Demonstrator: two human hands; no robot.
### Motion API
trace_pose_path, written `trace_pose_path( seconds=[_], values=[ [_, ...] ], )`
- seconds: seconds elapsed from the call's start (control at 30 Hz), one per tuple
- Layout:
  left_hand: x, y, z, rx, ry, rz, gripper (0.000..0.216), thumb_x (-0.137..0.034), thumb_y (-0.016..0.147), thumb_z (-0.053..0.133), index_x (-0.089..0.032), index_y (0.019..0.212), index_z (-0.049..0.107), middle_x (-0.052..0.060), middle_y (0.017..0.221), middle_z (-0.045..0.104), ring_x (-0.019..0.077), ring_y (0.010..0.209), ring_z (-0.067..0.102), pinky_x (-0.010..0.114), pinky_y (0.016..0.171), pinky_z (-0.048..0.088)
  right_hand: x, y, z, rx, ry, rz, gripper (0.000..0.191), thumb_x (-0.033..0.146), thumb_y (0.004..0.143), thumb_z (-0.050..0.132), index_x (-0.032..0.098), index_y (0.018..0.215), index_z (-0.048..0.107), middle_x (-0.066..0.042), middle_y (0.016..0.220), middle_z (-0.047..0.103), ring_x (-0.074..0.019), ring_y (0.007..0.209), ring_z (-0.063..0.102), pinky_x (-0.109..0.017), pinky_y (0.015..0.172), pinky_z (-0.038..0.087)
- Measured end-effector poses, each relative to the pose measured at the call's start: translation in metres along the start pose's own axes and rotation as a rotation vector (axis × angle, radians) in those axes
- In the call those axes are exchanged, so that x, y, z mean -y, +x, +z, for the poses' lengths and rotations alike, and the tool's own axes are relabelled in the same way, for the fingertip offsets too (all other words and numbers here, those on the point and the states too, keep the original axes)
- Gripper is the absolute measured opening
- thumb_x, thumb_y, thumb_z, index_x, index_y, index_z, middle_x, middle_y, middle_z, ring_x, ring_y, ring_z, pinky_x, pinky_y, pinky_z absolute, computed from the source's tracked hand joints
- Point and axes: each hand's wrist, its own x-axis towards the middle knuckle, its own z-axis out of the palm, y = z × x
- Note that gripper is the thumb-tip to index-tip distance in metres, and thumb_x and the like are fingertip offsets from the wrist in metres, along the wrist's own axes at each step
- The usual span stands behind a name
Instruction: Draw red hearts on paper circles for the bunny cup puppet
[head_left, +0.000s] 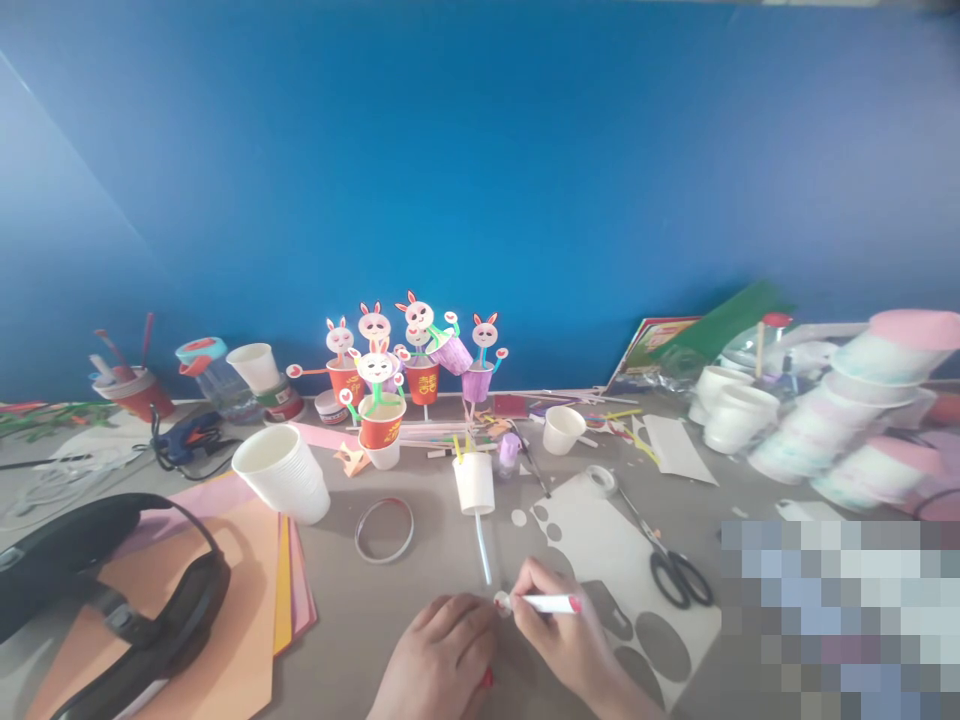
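My right hand (559, 640) grips a white marker with a red end (553, 604), its tip at a small white paper circle (502, 601) on the table. Beside the circle lies my left hand (442, 655), fingers bent and together, fingertips close to the circle's left edge. A small red piece that looks like a marker cap (487, 679) pokes out under the left hand. Just beyond both hands, a white paper cup (475, 484) has yellow stems on top and a pale blue straw (483, 548) pointing toward me.
Rabbit-faced cup puppets (381, 415) stand at the back. Black-handled scissors (679, 578) rest on cut white card (600, 530) at right. A tape roll (385, 530), stacked white cups (281, 472), coloured paper (247, 600) and a black headset (150, 600) lie left. Painted cups (885, 400) are far right.
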Motion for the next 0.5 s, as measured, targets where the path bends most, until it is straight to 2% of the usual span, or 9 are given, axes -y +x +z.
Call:
trace_pose_path(
  seconds=[0.5],
  values=[
    [0.002, 0.0032, 0.0009, -0.05, 0.02, 0.014, 0.02, -0.036, 0.097, 0.054, -0.021, 0.098, 0.067, -0.003, 0.106, 0.08, 0.0186, 0.096, 0.07, 0.031, 0.081, 0.054, -0.0002, -0.0001, 0.001, 0.005, 0.031, 0.009, 0.024, 0.03, 0.092, 0.048, 0.026, 0.069, 0.041, 0.003, 0.059, 0.059, -0.0155, 0.054, 0.055, -0.023, 0.053, 0.042]
  ],
)
